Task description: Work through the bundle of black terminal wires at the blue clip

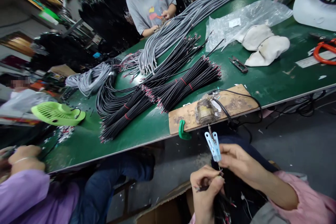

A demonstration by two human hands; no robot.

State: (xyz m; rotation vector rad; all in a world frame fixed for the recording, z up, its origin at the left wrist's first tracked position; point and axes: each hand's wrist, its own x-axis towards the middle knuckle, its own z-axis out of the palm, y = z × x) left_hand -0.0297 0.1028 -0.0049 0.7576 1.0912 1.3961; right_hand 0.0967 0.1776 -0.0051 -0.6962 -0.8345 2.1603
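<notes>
My right hand (237, 162) is closed around a light blue plastic clip tool (214, 146) with a thin metal tip pointing up toward the wooden board (236, 104). Just below it, my left hand (207, 187) pinches a black cable end (203, 189) with thin coloured wire tips. Both hands are low, in front of the table edge, over a bundle of black cables (231, 199) in my lap. On the board sits a brownish crusted lump (206, 111) with a black cord running from it.
Bundles of black cables (168, 91) and grey cables (189, 17) lie across the green table (275, 80). Pliers (238, 64), white cloths (265, 47), plastic bags, a green fan cover (56, 113) are there too. A person in purple sits at my left; another works across the table.
</notes>
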